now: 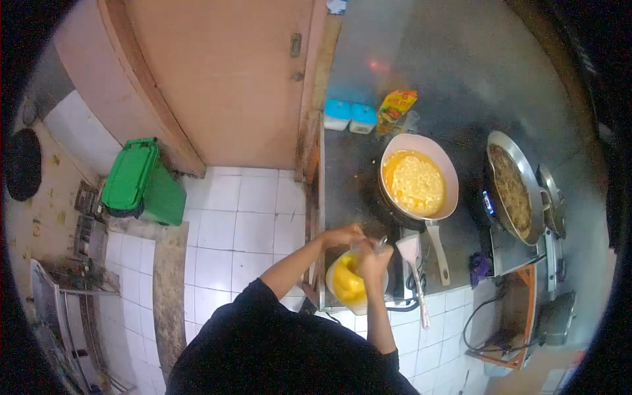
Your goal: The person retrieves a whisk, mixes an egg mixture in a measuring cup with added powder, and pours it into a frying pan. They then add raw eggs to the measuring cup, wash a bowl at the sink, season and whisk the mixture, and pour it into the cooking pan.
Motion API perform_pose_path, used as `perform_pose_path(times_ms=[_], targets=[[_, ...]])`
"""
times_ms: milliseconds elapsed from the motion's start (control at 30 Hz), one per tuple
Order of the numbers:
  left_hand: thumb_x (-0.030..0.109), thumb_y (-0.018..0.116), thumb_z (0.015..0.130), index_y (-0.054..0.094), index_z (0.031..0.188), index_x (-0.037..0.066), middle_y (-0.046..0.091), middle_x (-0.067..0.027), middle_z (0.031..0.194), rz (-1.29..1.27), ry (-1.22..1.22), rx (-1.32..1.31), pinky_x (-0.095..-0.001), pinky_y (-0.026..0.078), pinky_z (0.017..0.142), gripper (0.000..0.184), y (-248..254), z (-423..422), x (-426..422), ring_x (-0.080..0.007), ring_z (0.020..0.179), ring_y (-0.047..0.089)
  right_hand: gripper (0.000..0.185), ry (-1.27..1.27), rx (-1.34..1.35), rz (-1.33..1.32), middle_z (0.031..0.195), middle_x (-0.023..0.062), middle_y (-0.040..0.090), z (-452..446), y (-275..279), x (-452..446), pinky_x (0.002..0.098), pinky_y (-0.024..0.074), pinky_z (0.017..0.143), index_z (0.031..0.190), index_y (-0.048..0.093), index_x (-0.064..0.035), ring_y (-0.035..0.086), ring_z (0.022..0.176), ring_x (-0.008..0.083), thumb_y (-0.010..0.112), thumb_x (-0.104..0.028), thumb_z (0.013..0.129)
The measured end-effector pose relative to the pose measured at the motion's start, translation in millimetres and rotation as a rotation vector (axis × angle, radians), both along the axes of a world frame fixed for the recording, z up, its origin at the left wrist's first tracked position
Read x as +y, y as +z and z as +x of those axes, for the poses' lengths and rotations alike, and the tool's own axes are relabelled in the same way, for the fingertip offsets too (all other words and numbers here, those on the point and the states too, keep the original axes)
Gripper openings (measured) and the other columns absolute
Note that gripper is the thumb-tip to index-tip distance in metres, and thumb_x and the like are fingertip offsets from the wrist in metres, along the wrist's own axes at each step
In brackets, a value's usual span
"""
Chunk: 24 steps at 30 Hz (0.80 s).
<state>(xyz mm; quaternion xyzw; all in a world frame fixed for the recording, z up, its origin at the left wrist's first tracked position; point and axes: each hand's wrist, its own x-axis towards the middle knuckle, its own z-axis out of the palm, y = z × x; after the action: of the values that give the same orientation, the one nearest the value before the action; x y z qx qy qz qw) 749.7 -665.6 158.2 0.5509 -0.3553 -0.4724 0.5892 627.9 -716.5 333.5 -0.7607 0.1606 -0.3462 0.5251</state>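
A see-through container [359, 307] of yellow liquid, which looks like beaten egg, stands at the counter's near left corner. At its far rim is my left hand [345, 235], fingers closed, seemingly gripping the rim. My right hand [374, 261] is closed above the container around a utensil with a shiny metal end [380, 243]; its lower part is hidden. Farther off, a light-coloured frying pan [453, 178] holds a yellow egg mixture [416, 183], pale and setting in the middle. A spatula [409, 249] with a pale head lies right of my right hand.
At right, a large pan [510, 184] holds brown food. Two blue-lidded tubs [350, 116] and a yellow oil pouch [397, 105] stand against the wall. A green bin [148, 184] stands on the tiled floor at left. The pan's handle [439, 257] points towards me.
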Motion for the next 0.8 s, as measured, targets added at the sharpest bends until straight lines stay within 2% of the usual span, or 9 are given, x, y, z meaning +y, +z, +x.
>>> perform_pose_path(times_ms=[167,233,367,433,500,567,600,667,800], targets=[[0.024,0.059,0.083,0.062,0.083,0.001,0.059,-0.007,0.09,-0.136,0.073,-0.186,-0.0264,0.038,0.073,0.023,-0.5,2.2,-7.3,-0.0134,0.078,0.052,0.02,0.089,-0.076,0.634,0.062,0.002,0.054,1.2,44.8,-5.9,0.0282,0.0366,0.045,0.067,0.057,-0.0015,0.047,0.049,0.0136,0.07,-0.016,0.071],[0.021,0.059,0.083,0.063,0.085,0.002,0.057,-0.0068,0.092,-0.254,0.125,0.157,-0.0254,0.038,0.075,0.02,24.4,-9.1,3.2,-0.0132,0.084,0.052,0.019,-0.035,0.064,0.028,0.061,0.0021,0.054,4.0,-7.3,10.1,0.0281,0.0377,0.047,0.066,0.056,-0.0021,0.047,0.051,0.0135,0.07,-0.014,0.071],[0.021,0.059,0.083,0.061,0.085,0.001,0.055,-0.0073,0.099,-0.339,0.142,-0.035,-0.0261,0.039,0.079,0.02,5.8,-12.8,-1.2,-0.0124,0.09,0.05,0.018,0.014,0.102,0.436,0.061,0.0035,0.053,4.2,76.7,-16.2,0.0289,0.0404,0.05,0.063,0.054,-0.0008,0.047,0.054,0.0113,0.065,-0.007,0.076],[0.021,0.059,0.082,0.061,0.092,0.001,0.053,-0.007,0.102,0.217,0.019,-0.097,-0.0258,0.038,0.083,0.022,43.4,5.4,1.7,-0.0118,0.094,0.048,0.017,-0.036,-0.174,0.011,0.062,0.0046,0.058,9.7,-22.6,-11.1,0.0236,0.0414,0.052,0.067,0.057,0.003,0.052,0.054,0.0106,0.059,-0.007,0.08],[0.025,0.06,0.081,0.061,0.095,0.0,0.053,-0.0071,0.102,-0.102,0.101,-0.101,-0.0249,0.038,0.083,0.029,29.0,-8.3,3.4,-0.0122,0.093,0.049,0.011,0.217,0.364,0.052,0.069,0.0077,0.062,2.4,-26.9,-7.5,0.0243,0.0441,0.061,0.072,0.06,0.0037,0.056,0.062,0.0123,0.056,-0.003,0.079],[0.028,0.06,0.081,0.061,0.096,0.001,0.053,-0.0066,0.096,-0.39,0.193,0.312,-0.0241,0.038,0.082,0.031,48.9,-23.5,10.9,-0.0129,0.093,0.049,0.01,0.2,0.212,0.19,0.065,0.0074,0.062,8.2,37.7,-1.5,0.0253,0.0437,0.06,0.07,0.062,0.0024,0.056,0.062,0.0121,0.058,-0.005,0.075],[0.028,0.06,0.081,0.062,0.097,0.003,0.053,-0.0069,0.096,-0.229,0.17,-0.108,-0.025,0.038,0.083,0.03,-5.3,-8.2,6.5,-0.0148,0.092,0.05,0.009,0.046,0.104,0.319,0.062,0.0076,0.061,1.8,85.2,9.8,0.0259,0.043,0.057,0.07,0.063,0.0021,0.055,0.061,0.0119,0.059,-0.005,0.072],[0.026,0.06,0.081,0.062,0.098,0.005,0.053,-0.0066,0.098,-0.004,0.042,-0.13,-0.0251,0.038,0.083,0.027,6.2,13.1,2.5,-0.0153,0.094,0.049,0.01,0.033,0.051,0.109,0.06,0.0056,0.059,3.0,-3.4,-0.4,0.0253,0.0416,0.055,0.069,0.063,0.0008,0.053,0.058,0.0107,0.061,-0.008,0.074],[0.027,0.06,0.081,0.064,0.094,0.007,0.053,-0.0065,0.098,-0.049,0.113,0.049,-0.0248,0.039,0.078,0.025,1.1,-12.2,12.4,-0.0141,0.094,0.049,0.022,0.091,0.111,0.144,0.059,0.0022,0.057,0.5,56.0,12.2,0.0248,0.0405,0.052,0.068,0.062,-0.0007,0.051,0.056,0.0082,0.064,-0.018,0.081]])
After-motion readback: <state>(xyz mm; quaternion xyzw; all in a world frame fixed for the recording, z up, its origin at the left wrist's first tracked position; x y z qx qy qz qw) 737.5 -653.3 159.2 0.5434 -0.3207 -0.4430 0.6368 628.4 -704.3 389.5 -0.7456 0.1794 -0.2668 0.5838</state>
